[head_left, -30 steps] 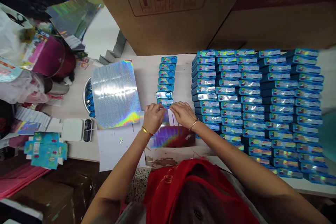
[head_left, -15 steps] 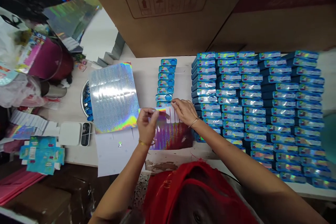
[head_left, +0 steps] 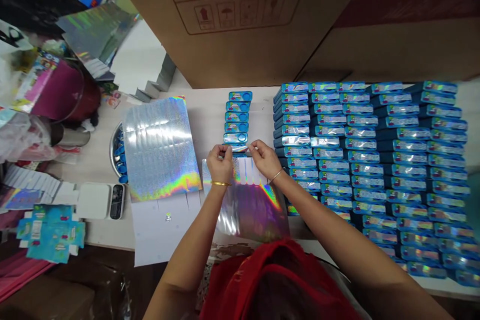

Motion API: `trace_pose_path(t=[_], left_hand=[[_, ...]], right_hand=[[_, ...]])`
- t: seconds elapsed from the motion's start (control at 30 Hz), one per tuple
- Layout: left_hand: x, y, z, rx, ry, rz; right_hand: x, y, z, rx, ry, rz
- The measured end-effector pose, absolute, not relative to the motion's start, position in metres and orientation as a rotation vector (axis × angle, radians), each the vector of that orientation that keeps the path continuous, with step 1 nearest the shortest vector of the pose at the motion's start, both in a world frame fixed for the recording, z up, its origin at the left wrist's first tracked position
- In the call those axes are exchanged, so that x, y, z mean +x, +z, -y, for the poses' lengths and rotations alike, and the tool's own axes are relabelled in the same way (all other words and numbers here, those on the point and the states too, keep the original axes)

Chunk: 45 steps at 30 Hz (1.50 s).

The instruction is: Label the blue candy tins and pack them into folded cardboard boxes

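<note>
My left hand (head_left: 220,164) and my right hand (head_left: 265,160) each pinch an end of a narrow shiny sticker strip (head_left: 238,148). They hold it level across the nearest of several small blue cases (head_left: 235,137) lined up in a column. Whether the strip touches the case beneath is hard to make out. Below my hands lies a holographic sticker sheet (head_left: 255,210), partly covered by my left forearm, with pale bare strips along its upper edge.
Rows of blue cases (head_left: 326,142) fill the right side. Left are another holographic sheet (head_left: 159,145), a metal bowl (head_left: 112,152) of blue pieces, a white scale (head_left: 93,201) and a flattened blue carton (head_left: 52,232). Large cardboard boxes (head_left: 232,55) stand behind.
Both hands have moved off the sticker sheet to the nearest blue case, with a strip now stretched between them. The sheet has shifted toward me, and the whole view has tilted slightly.
</note>
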<state>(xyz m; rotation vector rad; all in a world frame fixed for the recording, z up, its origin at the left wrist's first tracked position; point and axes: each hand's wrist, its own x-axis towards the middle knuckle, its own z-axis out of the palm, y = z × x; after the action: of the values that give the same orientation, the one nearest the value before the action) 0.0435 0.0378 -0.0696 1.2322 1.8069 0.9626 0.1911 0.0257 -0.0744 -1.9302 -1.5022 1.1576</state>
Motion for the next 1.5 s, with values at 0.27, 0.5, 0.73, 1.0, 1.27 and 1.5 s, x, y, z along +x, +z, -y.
trace_pose_path(t=[0.27,0.5,0.73,1.0,1.27,1.5], left_hand=[[0.046,-0.073,-0.039,1.545,0.690,-2.087],[0.048,-0.073,-0.039,1.523,0.583,-2.175],[0.034,-0.089,-0.052,1.157,0.503,-2.129],[0.008,-0.054,-0.030,1.757,0.621,-1.746],[-0.005,-0.025,-0.007,2.140,0.329,-1.336],[0.004,-0.037,-0.008,2.544,0.431,-1.305]], right_hand=[[0.195,-0.079,-0.035,-2.095,1.113,1.686],[0.195,-0.088,-0.034,-2.124,1.117,1.680],[0.180,-0.080,-0.019,-2.162,0.909,1.880],[0.189,-0.056,-0.013,-2.072,0.733,1.989],[0.189,-0.032,0.003,-1.507,0.847,2.230],[0.189,-0.047,-0.012,-1.619,1.108,2.107]])
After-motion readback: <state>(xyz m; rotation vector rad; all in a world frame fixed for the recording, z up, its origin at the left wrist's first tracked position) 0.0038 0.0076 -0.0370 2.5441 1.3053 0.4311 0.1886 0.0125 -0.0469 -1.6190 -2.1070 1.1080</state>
